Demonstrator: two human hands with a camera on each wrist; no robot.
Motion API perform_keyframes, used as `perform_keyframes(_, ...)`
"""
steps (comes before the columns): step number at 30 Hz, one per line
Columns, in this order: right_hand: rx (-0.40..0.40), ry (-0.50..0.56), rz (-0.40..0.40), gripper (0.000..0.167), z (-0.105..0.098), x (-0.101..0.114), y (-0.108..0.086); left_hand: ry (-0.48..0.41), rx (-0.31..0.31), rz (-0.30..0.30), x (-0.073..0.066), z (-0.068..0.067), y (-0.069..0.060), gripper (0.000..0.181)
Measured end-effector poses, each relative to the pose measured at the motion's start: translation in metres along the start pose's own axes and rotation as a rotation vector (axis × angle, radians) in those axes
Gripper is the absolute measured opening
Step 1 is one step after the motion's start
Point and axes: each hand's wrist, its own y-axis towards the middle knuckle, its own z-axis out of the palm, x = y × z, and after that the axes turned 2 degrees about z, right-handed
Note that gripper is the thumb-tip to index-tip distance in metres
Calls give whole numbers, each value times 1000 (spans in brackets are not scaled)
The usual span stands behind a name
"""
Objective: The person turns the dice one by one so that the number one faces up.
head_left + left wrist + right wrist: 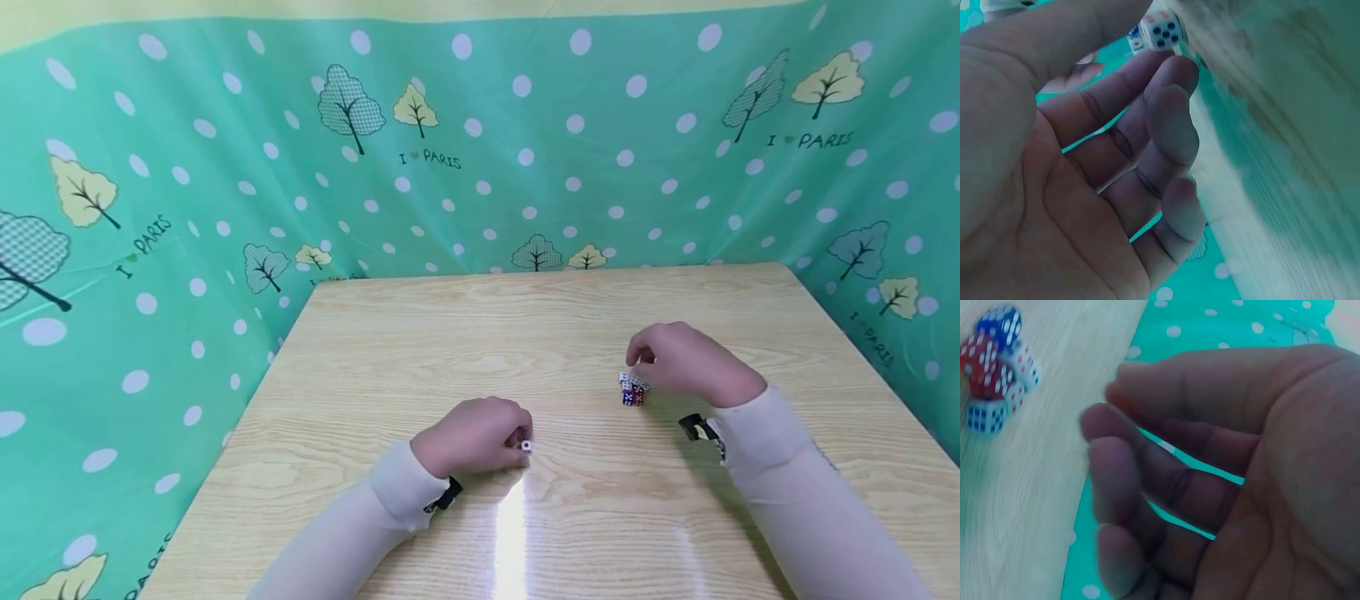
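My left hand (480,435) pinches a white die (527,447) between thumb and index finger, low over the table. In the left wrist view that die (1163,31) shows five dark pips on one face, and the other fingers are bent beside it. My right hand (678,358) hovers just behind a small cluster of dice, its fingers loosely bent with nothing seen between them. Among the cluster are a blue die (628,398), a red die (638,395) and several white dice (626,380). The right wrist view shows the red dice (982,356) touching their neighbours, apart from the fingertips.
Both hands are over a light wood-grain table (420,333). A green polka-dot cloth (480,192) with printed trees hangs along its back and sides. Dark straps (701,429) sit at the wrists, by the light sleeves (795,483). Glare streaks the table's front.
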Motion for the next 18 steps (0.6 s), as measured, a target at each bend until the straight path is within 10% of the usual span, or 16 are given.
perform_keyframes(18,132,8,40,8,1,-18,1,131,-32,-16,2,2,-3,13)
